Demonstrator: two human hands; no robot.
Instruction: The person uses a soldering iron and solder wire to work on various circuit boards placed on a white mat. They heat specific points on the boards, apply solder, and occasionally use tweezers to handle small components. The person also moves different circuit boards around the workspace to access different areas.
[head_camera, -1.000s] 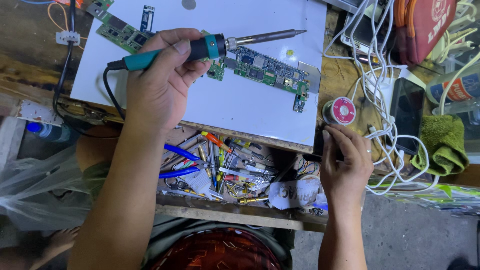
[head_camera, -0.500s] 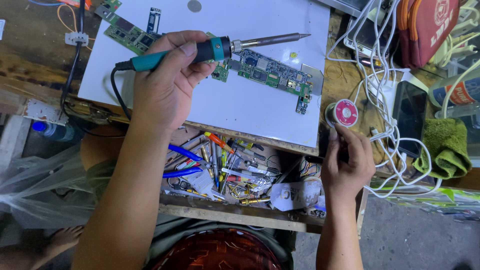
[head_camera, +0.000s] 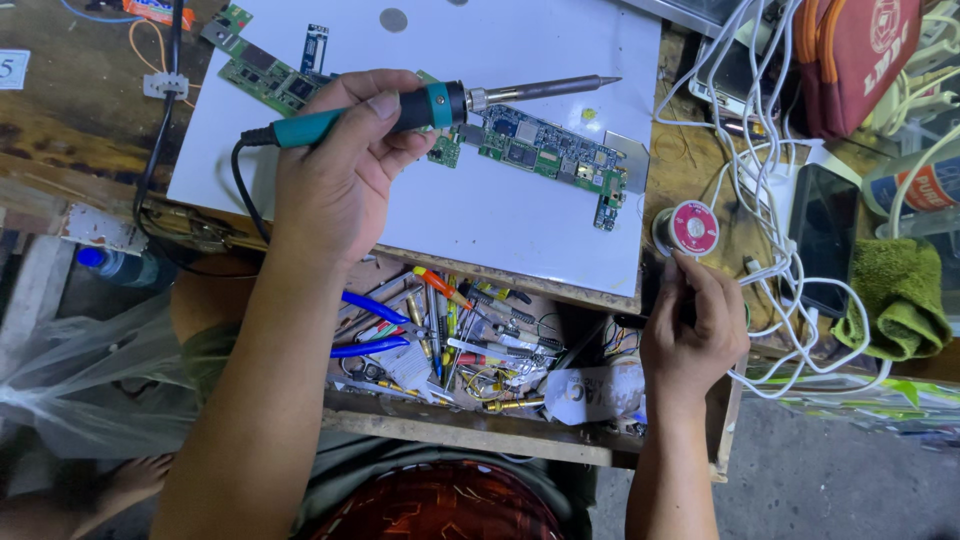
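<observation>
Left hand: grip wrapped around the teal handle of a soldering iron, thumb on top; the iron lies level above the white sheet, its metal tip pointing right, its black cord looping off the handle's left end.

Right hand: at the right edge of the surface, fingers curled together just below a solder spool; whether the grip pinches anything, cannot tell.

Circuit board: long, green, lying on the sheet under the iron's shaft, part hidden by the left hand.

Second board: green, at the sheet's upper left corner, a small dark strip beside it.

Drawer: open below the sheet, between the two forearms, full of loose tools; blue-handled pliers at its left, an orange-handled tool near the middle.

White cables: tangled right of the spool, over a dark phone.

Green cloth: far right, beside the cables.

Red pouch: top right corner.

Plastic bag: clear, lower left, below the surface.
</observation>
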